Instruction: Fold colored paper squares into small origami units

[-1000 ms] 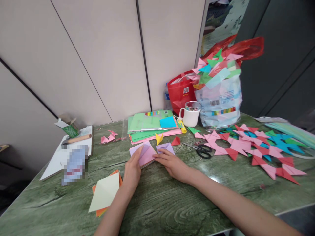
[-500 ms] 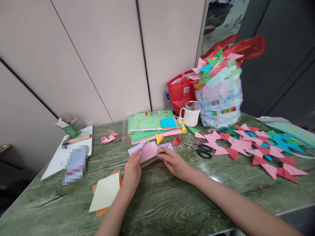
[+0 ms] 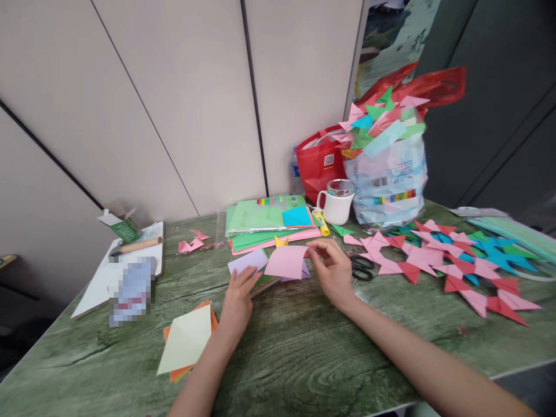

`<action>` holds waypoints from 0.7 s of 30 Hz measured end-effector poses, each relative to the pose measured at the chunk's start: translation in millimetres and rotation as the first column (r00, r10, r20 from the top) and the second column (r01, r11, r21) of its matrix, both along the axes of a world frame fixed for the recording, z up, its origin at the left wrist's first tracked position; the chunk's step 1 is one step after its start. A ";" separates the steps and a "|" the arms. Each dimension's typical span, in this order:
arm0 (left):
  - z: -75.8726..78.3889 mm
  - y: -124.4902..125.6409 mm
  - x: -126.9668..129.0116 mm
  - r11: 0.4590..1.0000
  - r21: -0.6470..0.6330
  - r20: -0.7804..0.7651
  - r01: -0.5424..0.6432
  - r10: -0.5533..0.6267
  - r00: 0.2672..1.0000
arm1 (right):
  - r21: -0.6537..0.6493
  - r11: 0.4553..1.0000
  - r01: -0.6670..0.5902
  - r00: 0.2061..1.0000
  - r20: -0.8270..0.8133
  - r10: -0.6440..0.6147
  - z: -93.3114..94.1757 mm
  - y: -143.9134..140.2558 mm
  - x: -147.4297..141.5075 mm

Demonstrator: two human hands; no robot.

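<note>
My right hand (image 3: 333, 272) pinches the right edge of a pink paper sheet (image 3: 284, 262), which curves in the air. Stretched out flat, the fingers of my left hand (image 3: 238, 298) rest at the front edge of a light purple paper (image 3: 247, 262). Under these papers lies a flat thing with a green top (image 3: 266, 282), mostly covered. Another purple piece (image 3: 304, 271) shows partly behind the pink sheet. A yellow folded paper piece (image 3: 281, 241) peeks out just beyond it. Black-handled scissors (image 3: 362, 267) lie beside my right hand, their blades hidden by it.
Stacked square papers (image 3: 186, 341) lie at front left. Green paper packs (image 3: 264, 215), a glue stick (image 3: 322, 223) and a white mug (image 3: 337, 202) stand behind. Joined pink and red folded pieces (image 3: 425, 255) spread rightward. A stuffed bag (image 3: 386, 179) stands at the back; a white board (image 3: 98, 278) lies left.
My right hand has moved right and slightly up, drawing the pink sheet off the purple paper. My left hand stays nearly in place, its fingers now flatter. The red folded piece is now hidden.
</note>
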State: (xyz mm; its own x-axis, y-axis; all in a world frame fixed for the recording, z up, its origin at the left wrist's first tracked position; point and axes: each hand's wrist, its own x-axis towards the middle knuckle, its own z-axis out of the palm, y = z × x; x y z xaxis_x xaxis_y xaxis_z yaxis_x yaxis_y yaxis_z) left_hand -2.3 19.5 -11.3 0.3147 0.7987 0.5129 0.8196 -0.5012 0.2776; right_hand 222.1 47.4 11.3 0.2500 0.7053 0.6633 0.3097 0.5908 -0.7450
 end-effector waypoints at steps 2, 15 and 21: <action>0.4 -0.1 1.8 1.000 -0.010 -0.029 0.004 -0.004 1.000 | 0.026 0.999 0.037 0.998 0.043 -0.038 2.4 -1.5 0.6; -1.2 3.6 2.7 0.996 -0.089 -0.071 -0.014 0.008 0.997 | 0.008 0.998 -0.064 0.997 0.041 0.064 0.3 -1.6 -2.7; -0.3 0.9 7.4 1.000 -0.019 0.032 -0.011 0.012 0.999 | 0.005 0.997 -0.082 0.996 0.023 0.082 -0.4 -2.6 -3.2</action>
State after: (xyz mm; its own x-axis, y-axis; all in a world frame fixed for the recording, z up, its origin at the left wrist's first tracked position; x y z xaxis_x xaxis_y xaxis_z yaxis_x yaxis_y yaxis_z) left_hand 5.1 20.3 -11.6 0.2889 0.8117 0.5076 0.8159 -0.4861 0.3130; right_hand 218.9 44.9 10.9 0.1765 0.7189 0.6724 0.2767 0.6193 -0.7348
